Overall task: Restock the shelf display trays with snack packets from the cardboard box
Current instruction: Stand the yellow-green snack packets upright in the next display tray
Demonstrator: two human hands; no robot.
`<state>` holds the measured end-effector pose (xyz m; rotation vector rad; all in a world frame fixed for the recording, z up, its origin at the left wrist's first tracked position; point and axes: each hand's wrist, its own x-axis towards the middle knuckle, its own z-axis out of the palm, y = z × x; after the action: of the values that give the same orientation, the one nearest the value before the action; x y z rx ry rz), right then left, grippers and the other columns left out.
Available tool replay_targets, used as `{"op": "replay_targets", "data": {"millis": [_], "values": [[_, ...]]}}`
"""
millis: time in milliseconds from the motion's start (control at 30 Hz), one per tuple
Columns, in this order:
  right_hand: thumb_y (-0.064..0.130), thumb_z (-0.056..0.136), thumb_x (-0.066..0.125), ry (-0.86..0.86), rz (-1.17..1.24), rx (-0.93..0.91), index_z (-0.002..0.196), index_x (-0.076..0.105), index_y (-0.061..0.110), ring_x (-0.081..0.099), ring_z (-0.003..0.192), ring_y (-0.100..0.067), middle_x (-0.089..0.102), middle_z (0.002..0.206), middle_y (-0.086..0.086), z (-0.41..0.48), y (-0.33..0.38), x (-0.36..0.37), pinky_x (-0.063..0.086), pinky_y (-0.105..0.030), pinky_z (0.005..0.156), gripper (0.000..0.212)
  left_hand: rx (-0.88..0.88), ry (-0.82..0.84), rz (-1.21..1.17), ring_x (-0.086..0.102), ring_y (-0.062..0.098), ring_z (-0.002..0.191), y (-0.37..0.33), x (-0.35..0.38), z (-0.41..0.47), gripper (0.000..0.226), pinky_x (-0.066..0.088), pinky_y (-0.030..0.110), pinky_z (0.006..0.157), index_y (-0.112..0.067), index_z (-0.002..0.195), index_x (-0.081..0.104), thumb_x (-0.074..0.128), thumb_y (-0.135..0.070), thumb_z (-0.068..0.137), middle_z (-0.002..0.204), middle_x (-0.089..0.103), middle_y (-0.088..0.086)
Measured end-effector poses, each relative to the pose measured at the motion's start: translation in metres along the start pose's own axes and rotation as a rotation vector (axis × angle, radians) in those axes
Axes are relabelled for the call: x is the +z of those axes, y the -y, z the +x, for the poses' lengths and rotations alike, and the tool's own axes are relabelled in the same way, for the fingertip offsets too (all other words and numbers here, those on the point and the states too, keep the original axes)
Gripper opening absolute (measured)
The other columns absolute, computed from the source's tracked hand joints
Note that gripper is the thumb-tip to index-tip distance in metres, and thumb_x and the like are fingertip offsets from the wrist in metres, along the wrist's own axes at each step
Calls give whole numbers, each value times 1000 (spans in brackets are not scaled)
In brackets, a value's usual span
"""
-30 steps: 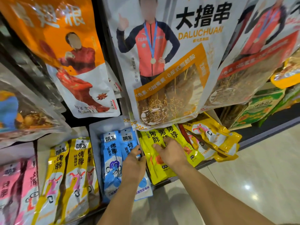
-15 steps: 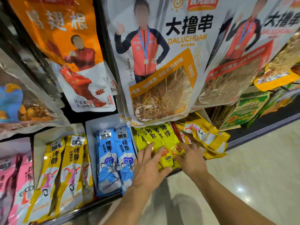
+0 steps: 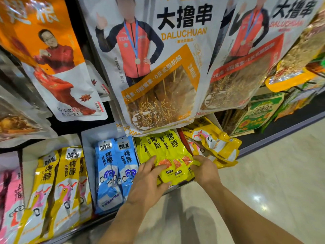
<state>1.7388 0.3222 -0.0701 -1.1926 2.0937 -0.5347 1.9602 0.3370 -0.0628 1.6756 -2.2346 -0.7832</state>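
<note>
A fanned stack of lime-yellow snack packets (image 3: 168,150) lies in a tray on the low shelf, partly hidden under a hanging bag. My left hand (image 3: 149,178) rests on the stack's lower left with straight, spread fingers. My right hand (image 3: 204,170) grips the stack's right edge with curled fingers. To the left, blue packets (image 3: 116,169) fill a white display tray (image 3: 88,138). On the right, golden-yellow packets (image 3: 216,143) lie in a loose pile, touching the lime stack.
Large hanging bags (image 3: 158,76) overhang the trays from above. More trays to the left hold yellow packets (image 3: 58,187) and pink packets (image 3: 12,199). A green sunflower-print carton (image 3: 258,113) stands at the right. Glossy floor (image 3: 272,173) lies below the shelf edge.
The view has closed in on the shelf. My left hand moved from the blue packets onto the lime-yellow stack. My right hand slid to the stack's right edge and curled round it.
</note>
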Motion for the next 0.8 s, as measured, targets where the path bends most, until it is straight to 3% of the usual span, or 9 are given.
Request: {"op": "replay_targets", "data": {"millis": [67,167,300,433,567,667,800], "values": [[12,92,66,31,35,19,129,65,15,71,77,-32,71,110,-13,1,-2,3,61,-46,73,38,-31,4,-64,17,11,145,1,-5,-2,59,21,30,118,-40,136,51,70,-57,82,161,19,-13],[19,95,64,78,59,51,131,62,15,69,67,-25,68,105,-7,-1,3,2,62,-39,71,37,-53,-7,-69,20,11,145,2,-8,-5,58,21,30,118,-36,130,52,70,-60,80,161,21,-12],[45,94,64,-8,-123,-65,139,58,13,58,119,-26,60,133,-10,-8,10,5,46,-33,98,55,-70,-23,-50,20,12,144,1,-9,-7,62,22,30,118,-31,128,53,70,-63,78,161,20,-11],[53,86,71,-8,-247,-224,151,39,23,37,134,-26,40,140,-5,-19,9,19,40,-38,108,78,-75,-31,-14,22,10,145,-2,-6,-8,58,27,30,116,-30,125,52,66,-65,81,162,20,-13],[44,87,74,8,-274,-216,151,36,29,40,130,-26,37,139,-3,-20,7,25,44,-38,104,76,-75,-45,-17,25,12,146,-1,-5,-10,58,31,30,115,-32,137,44,63,-57,88,163,18,-14],[30,92,72,-3,-178,-181,145,43,28,52,122,-28,40,135,-5,-13,11,22,45,-39,100,61,-66,-29,15,22,17,148,1,-4,-12,72,30,34,118,-40,154,21,54,-59,93,165,10,-13],[23,97,65,19,-124,-110,142,46,28,59,113,-30,43,135,-6,-8,15,16,47,-37,95,50,-64,-45,73,20,20,148,6,-2,-12,72,32,36,117,-41,156,13,42,-65,95,165,5,-10]]}}
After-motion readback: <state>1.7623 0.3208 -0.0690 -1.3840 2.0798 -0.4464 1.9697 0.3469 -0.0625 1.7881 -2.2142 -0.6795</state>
